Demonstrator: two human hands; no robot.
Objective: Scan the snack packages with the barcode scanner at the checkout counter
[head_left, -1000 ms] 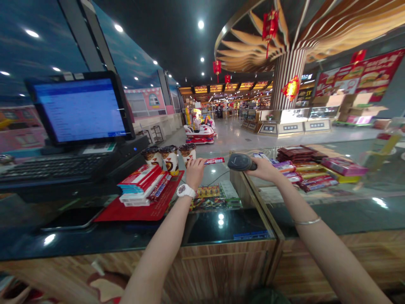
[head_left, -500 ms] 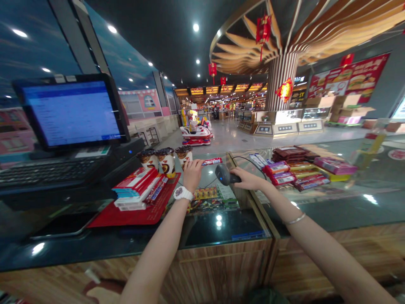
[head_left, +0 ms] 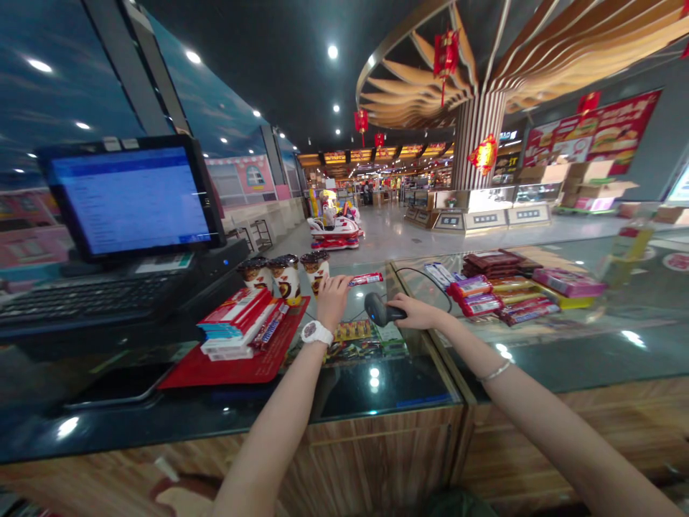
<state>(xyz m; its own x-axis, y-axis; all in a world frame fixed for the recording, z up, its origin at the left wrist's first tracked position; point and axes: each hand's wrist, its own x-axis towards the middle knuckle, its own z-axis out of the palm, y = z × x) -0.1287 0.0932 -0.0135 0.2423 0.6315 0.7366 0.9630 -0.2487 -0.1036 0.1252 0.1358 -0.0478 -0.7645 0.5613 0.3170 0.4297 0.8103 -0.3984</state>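
My left hand, with a white watch on its wrist, has its fingers closed on one end of a red-wrapped bar above the glass counter. In my right hand is the handle of a black barcode scanner, its head turned toward the left. Three lidded cups stand just left of my left hand. Beside them, a red mat bears stacked red and white boxes and a wrapped bar.
A monitor and a keyboard occupy the left side, with a dark tablet-like device in front. Several wrapped snacks and a pink box lie on the right counter. The scanner's cable curves behind my right hand.
My left hand and the red bar have shifted slightly to the right. The scanner has moved slightly down and left with my right hand. The view has also shifted a little.
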